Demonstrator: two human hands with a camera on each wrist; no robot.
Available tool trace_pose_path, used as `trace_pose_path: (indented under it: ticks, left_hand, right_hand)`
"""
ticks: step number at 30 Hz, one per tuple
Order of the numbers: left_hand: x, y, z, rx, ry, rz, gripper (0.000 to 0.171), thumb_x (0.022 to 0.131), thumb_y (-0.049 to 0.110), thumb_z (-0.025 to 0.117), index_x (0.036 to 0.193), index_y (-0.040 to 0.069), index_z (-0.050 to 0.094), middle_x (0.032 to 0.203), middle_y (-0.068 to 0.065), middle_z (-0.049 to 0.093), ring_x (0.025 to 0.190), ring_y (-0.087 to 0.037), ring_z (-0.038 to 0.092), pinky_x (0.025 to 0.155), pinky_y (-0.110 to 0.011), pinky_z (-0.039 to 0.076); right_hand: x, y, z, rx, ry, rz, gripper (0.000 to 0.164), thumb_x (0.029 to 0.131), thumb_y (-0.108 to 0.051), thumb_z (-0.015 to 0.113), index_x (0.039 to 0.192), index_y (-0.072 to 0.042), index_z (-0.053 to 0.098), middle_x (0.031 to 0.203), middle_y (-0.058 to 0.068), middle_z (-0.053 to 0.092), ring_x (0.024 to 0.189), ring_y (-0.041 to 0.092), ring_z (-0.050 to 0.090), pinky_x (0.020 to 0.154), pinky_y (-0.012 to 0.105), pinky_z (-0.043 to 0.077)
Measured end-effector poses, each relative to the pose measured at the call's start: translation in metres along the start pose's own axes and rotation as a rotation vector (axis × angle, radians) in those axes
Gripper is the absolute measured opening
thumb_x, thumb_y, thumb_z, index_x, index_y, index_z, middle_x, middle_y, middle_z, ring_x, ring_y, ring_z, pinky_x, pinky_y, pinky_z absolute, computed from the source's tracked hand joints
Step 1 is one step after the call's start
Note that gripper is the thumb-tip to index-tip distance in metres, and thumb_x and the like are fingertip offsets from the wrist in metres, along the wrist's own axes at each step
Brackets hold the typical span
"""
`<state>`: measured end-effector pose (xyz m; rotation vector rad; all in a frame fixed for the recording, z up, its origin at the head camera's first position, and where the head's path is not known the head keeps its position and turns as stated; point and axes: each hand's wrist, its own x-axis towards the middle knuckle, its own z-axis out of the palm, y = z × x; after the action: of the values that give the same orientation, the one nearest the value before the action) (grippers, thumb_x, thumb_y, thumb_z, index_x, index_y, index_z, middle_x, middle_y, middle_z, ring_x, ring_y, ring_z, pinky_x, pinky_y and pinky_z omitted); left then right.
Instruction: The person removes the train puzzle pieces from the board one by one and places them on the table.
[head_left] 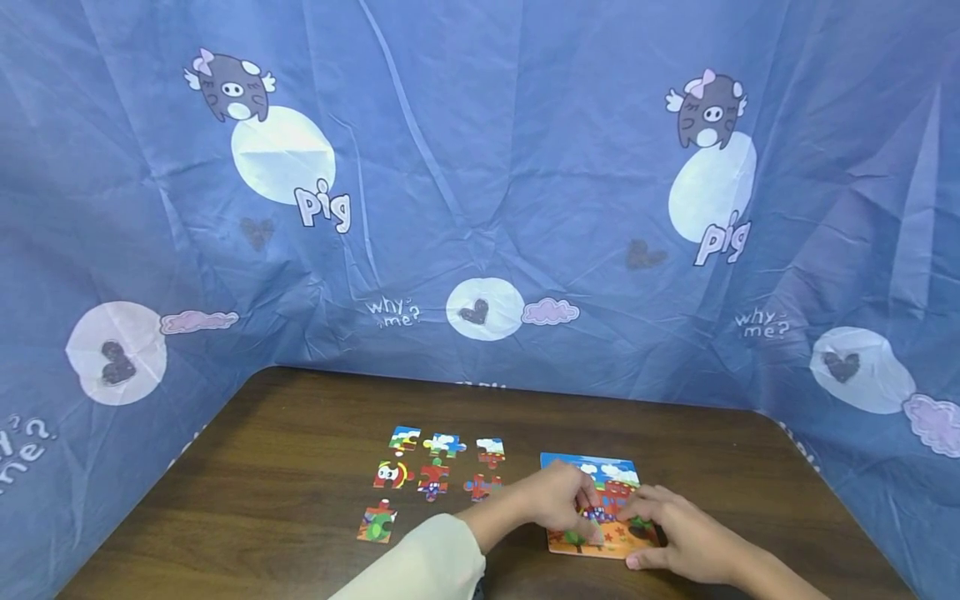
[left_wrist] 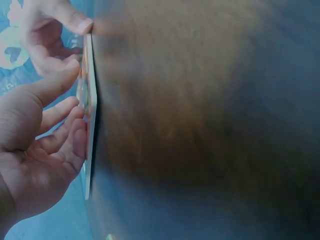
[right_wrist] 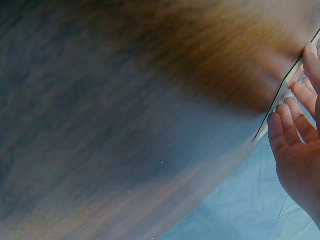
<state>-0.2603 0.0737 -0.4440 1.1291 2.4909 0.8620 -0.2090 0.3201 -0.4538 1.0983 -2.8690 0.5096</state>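
Note:
A jigsaw board with a colourful picture lies on the table under both hands. My left hand reaches over its left and middle part. Thumb and bent fingers there pinch what looks like a puzzle piece low over the picture, mostly hidden by the hand. My right hand rests at the board's right side, its fingers stretched along that edge and its thumb by the near right corner. In the left wrist view, the left fingertips meet the face of the board, which appears edge-on.
Several loose puzzle pieces lie left of the board, among them a red one, one with a white face and a green one. The brown wooden table ends at a blue patterned curtain behind and on both sides.

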Motion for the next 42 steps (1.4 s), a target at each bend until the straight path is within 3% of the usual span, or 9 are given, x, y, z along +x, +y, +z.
trace_pose_path:
  ticks: [11, 16, 22, 29, 37, 42]
  left_hand:
    - [0.005, 0.003, 0.011, 0.020, 0.038, -0.087, 0.032, 0.076, 0.024, 0.093, 0.097, 0.013, 0.072, 0.083, 0.012, 0.061, 0.073, 0.003, 0.054, 0.068, -0.013, 0.047]
    - [0.005, 0.005, 0.012, 0.038, 0.039, -0.113, 0.033, 0.076, 0.024, 0.093, 0.098, 0.014, 0.071, 0.082, 0.012, 0.060, 0.070, 0.001, 0.054, 0.066, -0.014, 0.047]
    - [0.004, 0.006, 0.011, 0.060, 0.023, -0.098, 0.035, 0.077, 0.023, 0.092, 0.102, 0.014, 0.069, 0.084, 0.011, 0.060, 0.071, 0.001, 0.053, 0.068, -0.014, 0.046]
    - [0.005, 0.004, 0.010, 0.077, 0.006, -0.064, 0.035, 0.080, 0.023, 0.090, 0.105, 0.013, 0.068, 0.085, 0.011, 0.059, 0.073, 0.002, 0.053, 0.070, -0.013, 0.046]
    - [0.006, 0.006, 0.011, 0.104, 0.018, -0.084, 0.038, 0.077, 0.024, 0.092, 0.106, 0.013, 0.070, 0.087, 0.012, 0.062, 0.076, 0.003, 0.053, 0.074, -0.012, 0.047]
    - [0.006, 0.010, 0.011, 0.121, 0.032, -0.076, 0.033, 0.075, 0.022, 0.093, 0.100, 0.015, 0.072, 0.080, 0.012, 0.059, 0.069, 0.001, 0.051, 0.067, -0.014, 0.045]
  right_hand:
    - [0.000, -0.001, 0.000, 0.000, 0.010, -0.009, 0.045, 0.088, -0.057, 0.072, 0.118, -0.024, 0.072, 0.117, -0.011, 0.063, 0.105, 0.010, 0.058, 0.083, 0.042, 0.054]
    - [-0.001, 0.000, 0.001, 0.017, 0.027, -0.017, 0.043, 0.087, -0.054, 0.075, 0.115, -0.021, 0.072, 0.114, -0.011, 0.063, 0.099, 0.007, 0.057, 0.079, 0.035, 0.054]
    - [-0.002, 0.002, 0.000, 0.026, 0.061, -0.053, 0.037, 0.087, -0.048, 0.079, 0.110, -0.019, 0.075, 0.113, -0.006, 0.068, 0.100, 0.008, 0.063, 0.079, 0.033, 0.057]
    - [-0.002, 0.005, -0.003, 0.076, 0.015, -0.011, 0.036, 0.087, -0.047, 0.079, 0.108, -0.017, 0.076, 0.113, -0.004, 0.070, 0.106, 0.013, 0.066, 0.085, 0.038, 0.058]
    - [0.001, 0.003, -0.003, 0.072, 0.006, -0.006, 0.038, 0.087, -0.047, 0.079, 0.109, -0.017, 0.077, 0.113, -0.003, 0.070, 0.105, 0.016, 0.066, 0.085, 0.038, 0.058]
    - [0.002, 0.002, -0.004, 0.071, -0.001, 0.001, 0.040, 0.084, -0.047, 0.080, 0.108, -0.015, 0.078, 0.113, -0.001, 0.070, 0.104, 0.020, 0.067, 0.084, 0.040, 0.058]
